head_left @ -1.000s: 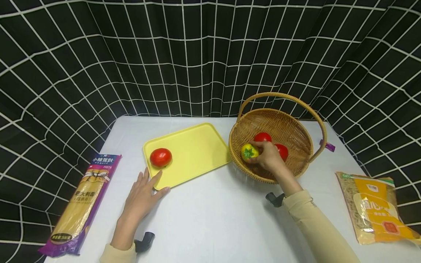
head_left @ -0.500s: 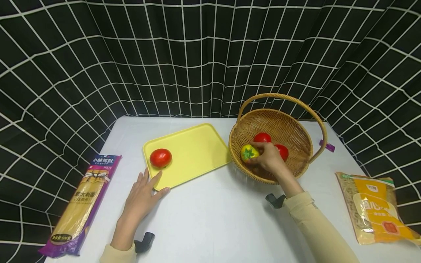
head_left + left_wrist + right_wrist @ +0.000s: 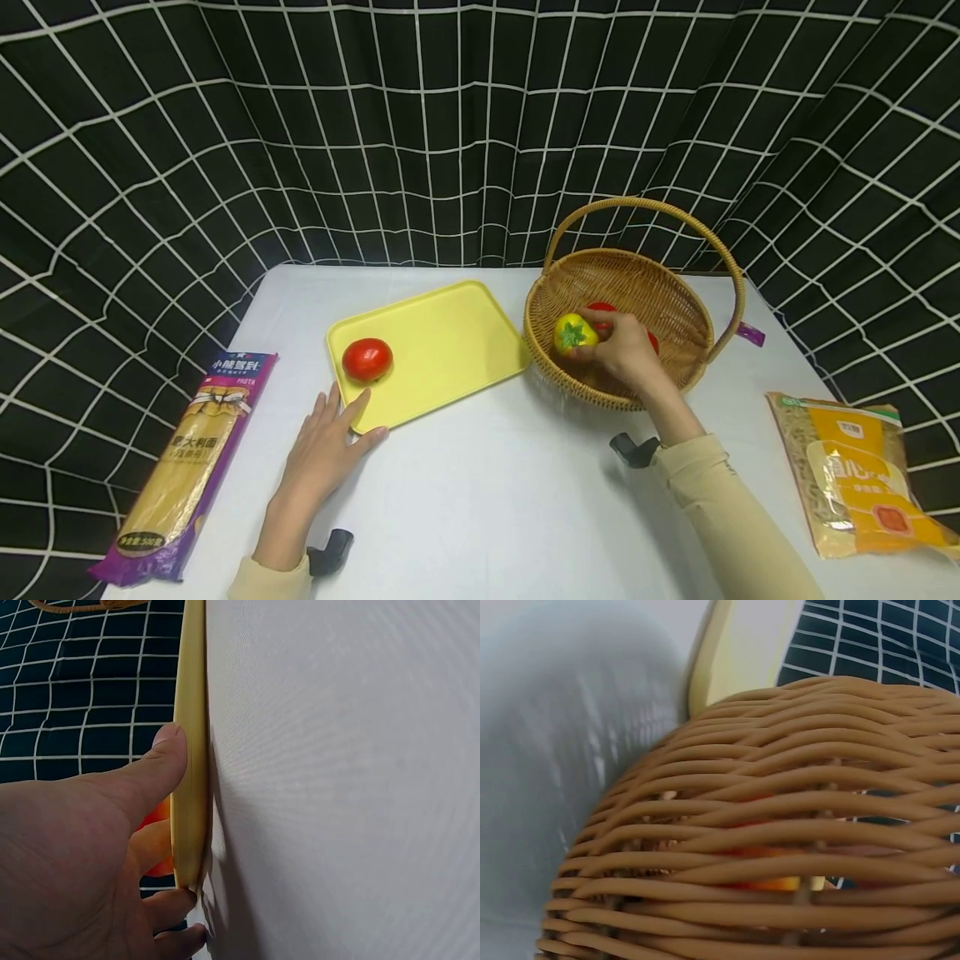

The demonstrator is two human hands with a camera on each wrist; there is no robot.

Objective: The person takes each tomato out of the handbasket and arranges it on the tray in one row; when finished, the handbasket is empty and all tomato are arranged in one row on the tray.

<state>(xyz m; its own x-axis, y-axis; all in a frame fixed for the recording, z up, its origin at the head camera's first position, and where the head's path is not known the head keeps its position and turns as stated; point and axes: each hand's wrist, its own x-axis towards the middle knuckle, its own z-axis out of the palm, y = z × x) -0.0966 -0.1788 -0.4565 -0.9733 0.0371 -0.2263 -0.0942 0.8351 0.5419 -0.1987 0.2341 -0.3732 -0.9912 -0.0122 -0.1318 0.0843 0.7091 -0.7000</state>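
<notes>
Black checked cloth (image 3: 450,125) hangs behind the white table (image 3: 480,517). Within the wicker basket (image 3: 652,283), the right hand (image 3: 626,348), half closed, pinches a yellow fruit (image 3: 567,325) with green calyx (image 3: 575,335); the left hand (image 3: 324,450), spread wide, only touches one corner of the yellow tray (image 3: 442,342).

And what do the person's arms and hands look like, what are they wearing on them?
Both arms wear plain beige sleeves, left sleeve and right sleeve, ending near the wrist. A small dark marking, too small to read, sits near the right cuff. The left hand and right hand wear no gloves. A short, bent black piece sticks out beside each cuff.
</notes>
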